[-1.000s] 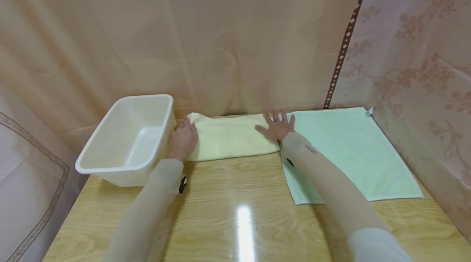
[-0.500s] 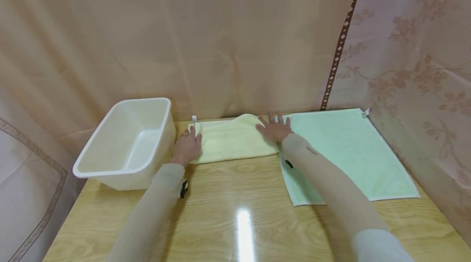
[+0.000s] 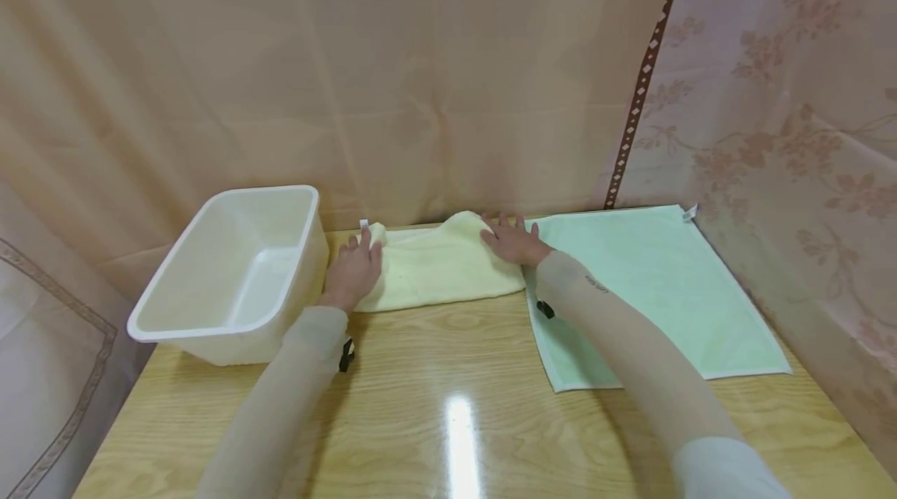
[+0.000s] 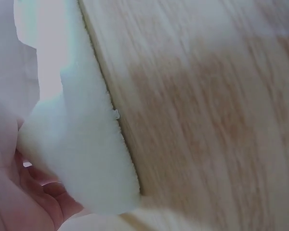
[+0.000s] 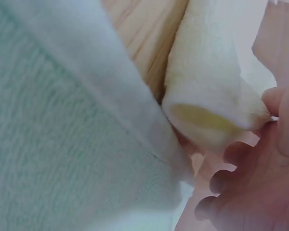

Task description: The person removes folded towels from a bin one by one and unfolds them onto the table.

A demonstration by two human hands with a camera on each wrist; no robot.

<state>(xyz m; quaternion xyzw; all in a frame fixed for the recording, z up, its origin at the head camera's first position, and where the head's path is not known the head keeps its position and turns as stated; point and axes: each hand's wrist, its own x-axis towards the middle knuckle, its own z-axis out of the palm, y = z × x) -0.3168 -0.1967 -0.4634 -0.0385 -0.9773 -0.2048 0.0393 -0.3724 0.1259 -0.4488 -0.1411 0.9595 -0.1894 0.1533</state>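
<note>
A pale yellow towel (image 3: 441,265), folded into a long strip, lies along the back of the table. My left hand (image 3: 353,272) pinches its left end between thumb and fingers, beside a small white tag (image 3: 364,225). At the other end, my right hand (image 3: 514,242) pinches the back edge, where the top layer rises in a hump. In the right wrist view, the towel's end (image 5: 202,120) shows as an open fold, with its corner between thumb and forefinger. The left wrist view shows the thick folded edge (image 4: 96,144) over the wood.
A mint green towel (image 3: 652,296) lies spread flat on the right, its left edge meeting the yellow one. On the left stands a cream plastic basin (image 3: 294,312), close to my left hand. Curtains (image 3: 455,94) hang behind the wooden table (image 3: 406,405).
My right hand has gone from lying spread on the yellow towel to pinching its back edge, which has humped up. The left end's top layer has shifted, uncovering the white tag.
</note>
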